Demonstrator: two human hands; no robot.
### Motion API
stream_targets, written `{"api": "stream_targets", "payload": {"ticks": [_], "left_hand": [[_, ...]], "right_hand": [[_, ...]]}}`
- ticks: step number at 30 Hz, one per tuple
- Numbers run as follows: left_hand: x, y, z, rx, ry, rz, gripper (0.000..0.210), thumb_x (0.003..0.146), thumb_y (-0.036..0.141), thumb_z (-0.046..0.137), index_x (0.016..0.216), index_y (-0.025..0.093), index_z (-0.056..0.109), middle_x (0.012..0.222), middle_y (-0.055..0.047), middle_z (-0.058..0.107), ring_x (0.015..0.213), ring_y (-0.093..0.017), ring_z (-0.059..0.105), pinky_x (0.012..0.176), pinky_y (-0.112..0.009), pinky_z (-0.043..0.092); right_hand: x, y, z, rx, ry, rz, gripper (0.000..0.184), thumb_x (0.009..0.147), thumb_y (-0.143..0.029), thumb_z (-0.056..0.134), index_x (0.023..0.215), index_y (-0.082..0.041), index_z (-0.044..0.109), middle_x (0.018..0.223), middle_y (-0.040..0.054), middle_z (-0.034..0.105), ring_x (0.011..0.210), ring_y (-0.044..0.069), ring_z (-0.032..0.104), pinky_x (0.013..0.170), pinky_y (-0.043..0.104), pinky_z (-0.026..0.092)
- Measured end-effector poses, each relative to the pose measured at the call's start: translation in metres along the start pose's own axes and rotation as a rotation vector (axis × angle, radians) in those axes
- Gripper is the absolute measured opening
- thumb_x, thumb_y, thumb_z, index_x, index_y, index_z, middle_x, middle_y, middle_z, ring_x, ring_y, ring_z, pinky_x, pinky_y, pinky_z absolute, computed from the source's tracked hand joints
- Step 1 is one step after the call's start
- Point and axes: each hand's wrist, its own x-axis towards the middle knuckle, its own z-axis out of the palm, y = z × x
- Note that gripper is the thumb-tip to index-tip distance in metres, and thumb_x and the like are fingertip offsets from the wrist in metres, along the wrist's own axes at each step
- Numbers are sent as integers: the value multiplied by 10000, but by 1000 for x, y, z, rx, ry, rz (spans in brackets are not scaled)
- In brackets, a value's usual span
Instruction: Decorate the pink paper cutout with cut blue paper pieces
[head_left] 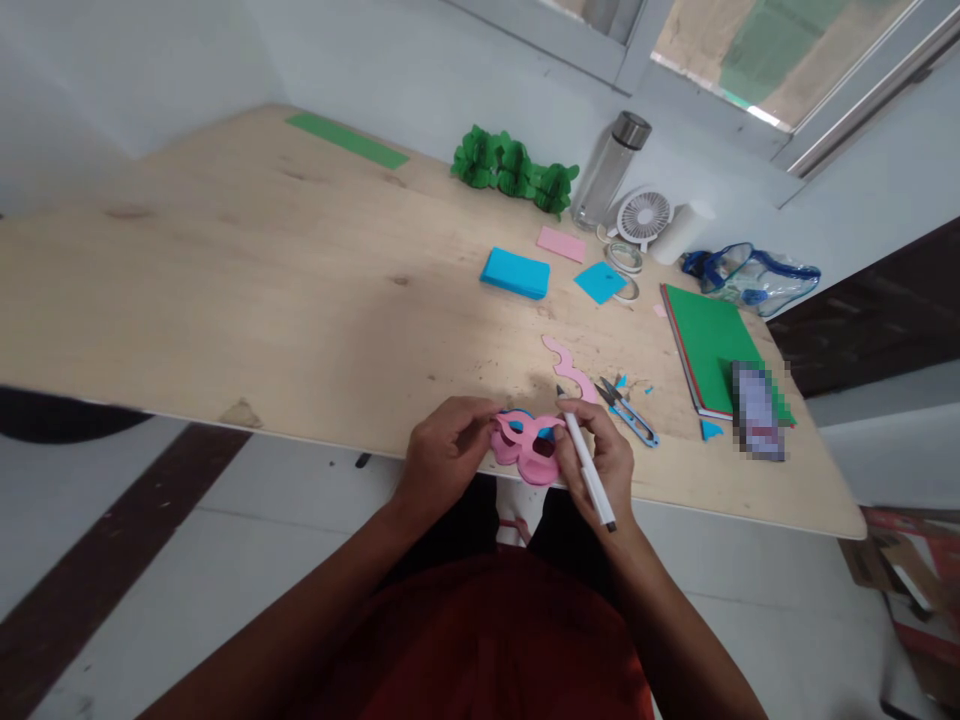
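My left hand (446,450) pinches the left end of a pink paper cutout (534,462) with scalloped edges and openings in it. Blue paper shows behind and through the cutout, at the table's front edge. My right hand (606,455) has a white marker (589,470) between its fingers, its dark tip pointing away from me. Fingers of that hand also touch the cutout's right side. Just beyond lies a wavy pink paper strip (571,372). Small blue-handled thread snips (634,415) rest right of my right hand, among blue scraps.
A blue paper stack (515,274), a blue square (598,283) and a pink piece (561,244) lie farther back. Along the wall stand green folded paper shapes (514,168), a bottle (604,175) and a fan (643,216). Green sheets (712,345) are at right.
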Motion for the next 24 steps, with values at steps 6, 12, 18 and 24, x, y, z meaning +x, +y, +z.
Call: {"api": "stream_targets", "payload": {"ticks": [6,12,18,24], "left_hand": [[0,1,0,39,5,6,162,837,235,550,925,193,680,944,-58,708,878,-190,652,831,-321,528],[0,2,0,14,9,-3,207,825,236,558,987,200,682,983,-55,712,894,-192,658,823,-311,532],[1,2,-2,3,-20,-11,196,841,216,535,964,200,688,991,-54,714,910,-190,656,851,-314,529],[5,5,-10,-55,-15,-2,198,842,216,532,944,182,699,1000,-66,714,914,-195,661,862,-321,522]], "right_hand": [[-1,1,2,-31,35,-36,206,795,-203,565,993,-207,624,837,33,637,678,152,629,603,273,531],[-1,5,1,-91,60,-82,213,795,-188,566,997,-213,629,840,37,642,754,183,641,638,310,536],[-2,6,2,-111,66,-116,223,795,-178,562,1006,-213,626,860,40,648,700,170,630,608,311,522],[-2,5,2,-168,100,-166,209,796,-164,561,981,-222,637,863,37,661,775,195,636,707,366,519]]}}
